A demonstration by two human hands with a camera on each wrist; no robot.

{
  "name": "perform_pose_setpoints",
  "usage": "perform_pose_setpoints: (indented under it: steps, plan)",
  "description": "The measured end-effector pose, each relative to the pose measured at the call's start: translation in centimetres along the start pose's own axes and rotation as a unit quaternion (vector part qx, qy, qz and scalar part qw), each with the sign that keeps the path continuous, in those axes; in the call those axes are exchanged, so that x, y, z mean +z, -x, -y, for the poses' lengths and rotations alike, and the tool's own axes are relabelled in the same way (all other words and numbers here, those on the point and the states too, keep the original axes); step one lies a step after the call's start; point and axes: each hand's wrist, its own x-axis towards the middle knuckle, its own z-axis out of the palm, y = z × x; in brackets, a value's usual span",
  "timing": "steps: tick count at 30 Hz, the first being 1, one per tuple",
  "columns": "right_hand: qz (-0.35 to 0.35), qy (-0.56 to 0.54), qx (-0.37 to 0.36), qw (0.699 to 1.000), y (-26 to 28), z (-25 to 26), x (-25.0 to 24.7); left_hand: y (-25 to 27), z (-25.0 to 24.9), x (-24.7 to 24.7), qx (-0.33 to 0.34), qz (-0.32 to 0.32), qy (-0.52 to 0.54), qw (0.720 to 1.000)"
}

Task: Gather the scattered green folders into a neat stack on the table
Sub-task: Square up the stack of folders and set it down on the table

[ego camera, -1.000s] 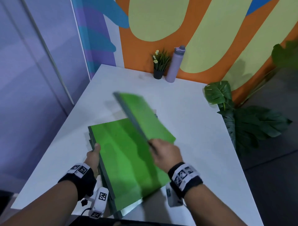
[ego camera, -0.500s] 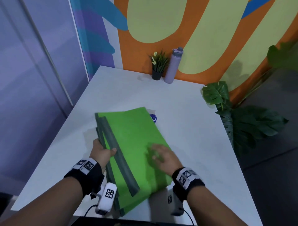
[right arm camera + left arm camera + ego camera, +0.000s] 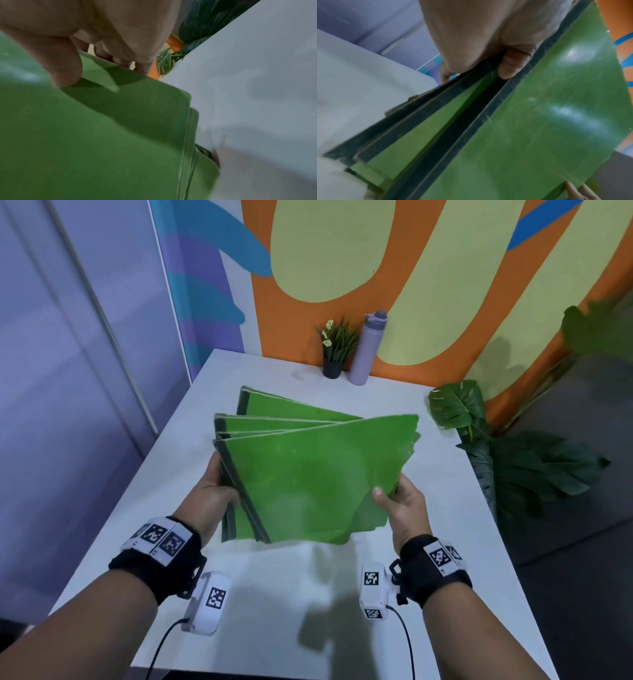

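Note:
Several green folders (image 3: 308, 474) with dark spines are held together above the white table (image 3: 428, 559), fanned apart at their far ends. My left hand (image 3: 215, 491) grips the spine side of the bundle; in the left wrist view the green folders (image 3: 539, 121) show my thumb tucked between two spines. My right hand (image 3: 397, 501) grips the opposite edge, thumb on the top cover. In the right wrist view the thumb of my right hand (image 3: 65, 63) presses on the top of the green folders (image 3: 102, 135), the other fingers curled under the edge.
A small potted plant (image 3: 334, 350) and a lilac water bottle (image 3: 368, 347) stand at the table's far edge against the painted wall. Large leafy plants (image 3: 513, 460) stand on the floor to the right of the table. A purple wall runs along the left.
The folders lay on the table with my right hand flat on top. Now both hands grip the bundle by its sides and have lifted it, with the far ends fanned apart.

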Motion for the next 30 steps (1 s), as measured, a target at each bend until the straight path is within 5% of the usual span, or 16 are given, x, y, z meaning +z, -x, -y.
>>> perform_pose_setpoints:
  steps: [15,24,30]
  plan:
    - [0.014,-0.099,0.050,0.994,2.3,-0.5,3.3,1.9,1.3,1.1,0.038,-0.024,0.038,0.998]
    - [-0.011,-0.132,-0.099,0.986,0.5,5.3,2.5,2.1,-2.6,0.2,0.150,-0.029,-0.034,0.988]
    - [0.001,0.044,-0.167,0.985,1.2,6.2,4.0,2.3,-3.1,1.1,0.199,-0.077,-0.061,0.975]
